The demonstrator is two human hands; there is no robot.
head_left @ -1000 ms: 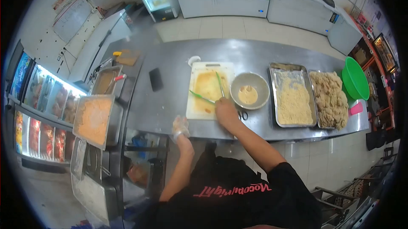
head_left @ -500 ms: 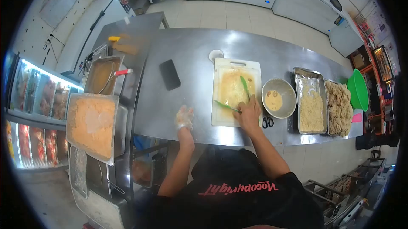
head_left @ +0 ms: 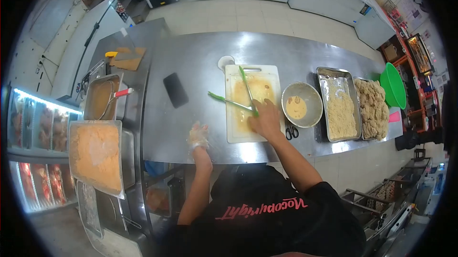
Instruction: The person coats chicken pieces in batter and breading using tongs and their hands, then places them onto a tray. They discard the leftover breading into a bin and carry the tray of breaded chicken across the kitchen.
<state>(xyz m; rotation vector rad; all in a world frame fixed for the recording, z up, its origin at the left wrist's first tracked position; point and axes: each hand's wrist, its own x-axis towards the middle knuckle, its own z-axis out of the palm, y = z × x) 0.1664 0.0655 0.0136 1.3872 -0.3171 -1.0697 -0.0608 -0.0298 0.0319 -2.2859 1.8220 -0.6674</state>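
Note:
My right hand [head_left: 266,119] grips the hinge end of metal tongs with green tips [head_left: 244,78]. The tongs lie spread over a white cutting board [head_left: 275,135], one tip near its far edge and the other past its left side. Yellowish wet residue covers the board's middle. My left hand [head_left: 199,136], in a clear plastic glove, hovers or rests near the table's front edge, left of the board, fingers apart and holding nothing. Right of the board stands a metal bowl [head_left: 315,99] with creamy batter in it, and black-handled scissors [head_left: 292,133] lie by my right hand.
A dark phone [head_left: 176,90] lies left of the board. To the right are a metal tray [head_left: 333,73] of crumbs, a heap of breaded pieces [head_left: 373,107] and a green basin [head_left: 392,87]. Leftward stand a tray of orange powder [head_left: 95,154] and a pan with a red-handled whisk [head_left: 123,92].
The tongs have turned, their tips now pointing farther left and away from me, and they look more fully exposed. My left hand stays empty. The whole view has shifted slightly.

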